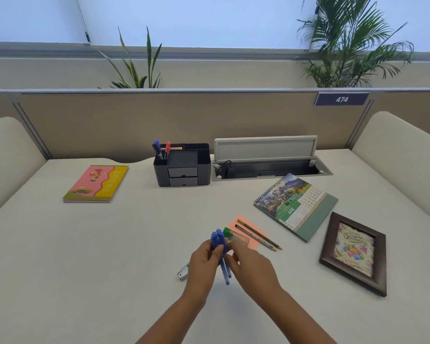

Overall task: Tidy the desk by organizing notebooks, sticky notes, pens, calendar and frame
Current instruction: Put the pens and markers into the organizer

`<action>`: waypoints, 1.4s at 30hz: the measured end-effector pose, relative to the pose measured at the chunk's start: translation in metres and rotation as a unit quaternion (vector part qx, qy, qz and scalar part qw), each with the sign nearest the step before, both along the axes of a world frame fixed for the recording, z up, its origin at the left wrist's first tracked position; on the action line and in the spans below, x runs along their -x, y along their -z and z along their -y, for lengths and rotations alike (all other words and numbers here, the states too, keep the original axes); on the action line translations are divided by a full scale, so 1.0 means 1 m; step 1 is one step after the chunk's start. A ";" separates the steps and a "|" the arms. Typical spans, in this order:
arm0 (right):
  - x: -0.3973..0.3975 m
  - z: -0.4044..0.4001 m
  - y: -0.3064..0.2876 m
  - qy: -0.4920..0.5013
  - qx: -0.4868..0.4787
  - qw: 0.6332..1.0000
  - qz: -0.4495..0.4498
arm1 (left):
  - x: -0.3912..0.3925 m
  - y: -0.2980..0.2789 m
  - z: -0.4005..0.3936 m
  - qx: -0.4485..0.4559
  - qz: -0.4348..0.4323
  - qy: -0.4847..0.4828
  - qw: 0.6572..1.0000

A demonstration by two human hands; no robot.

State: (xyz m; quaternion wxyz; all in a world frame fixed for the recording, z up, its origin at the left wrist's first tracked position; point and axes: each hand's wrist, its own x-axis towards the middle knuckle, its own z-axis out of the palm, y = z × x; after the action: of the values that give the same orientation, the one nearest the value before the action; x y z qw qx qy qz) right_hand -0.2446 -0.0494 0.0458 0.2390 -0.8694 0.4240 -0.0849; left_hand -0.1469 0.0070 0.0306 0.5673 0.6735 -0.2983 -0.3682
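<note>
My left hand (204,260) grips two blue pens (220,247) upright above the desk. My right hand (252,261) meets it and pinches a green-capped pen (230,234) beside the blue ones. An orange sticky note (245,228) lies just beyond, with two pencils (257,235) across it. A spiral calendar (296,206) lies flat to the right, and a dark wooden frame (353,253) lies flat nearer the right edge. A pink and yellow notebook (96,183) rests at the left. The black organizer (181,165) at the back holds a blue and a red pen.
A small metal stapler-like object (183,271) lies under my left hand. An open cable tray (271,167) sits in the desk behind the calendar. A partition wall closes the back, and padded dividers stand at both sides.
</note>
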 end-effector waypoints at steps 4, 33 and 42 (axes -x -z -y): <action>-0.001 0.003 0.004 0.000 -0.022 1.000 0.005 | 0.000 -0.001 0.001 -0.007 0.013 0.003 1.000; -0.156 0.096 -0.062 0.007 -0.120 0.970 0.212 | -0.128 -0.011 0.030 0.097 0.161 -0.142 0.972; -0.252 0.161 -0.070 0.063 -0.144 0.941 0.300 | -0.197 0.101 0.008 -0.102 0.471 0.047 0.875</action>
State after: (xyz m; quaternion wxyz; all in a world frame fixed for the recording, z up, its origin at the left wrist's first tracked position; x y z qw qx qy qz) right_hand 0.0074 -0.2107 0.1160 0.4718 -0.7317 0.3939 -0.2947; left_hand 0.0505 -0.0012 -0.0700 0.2696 0.8063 -0.5229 -0.0618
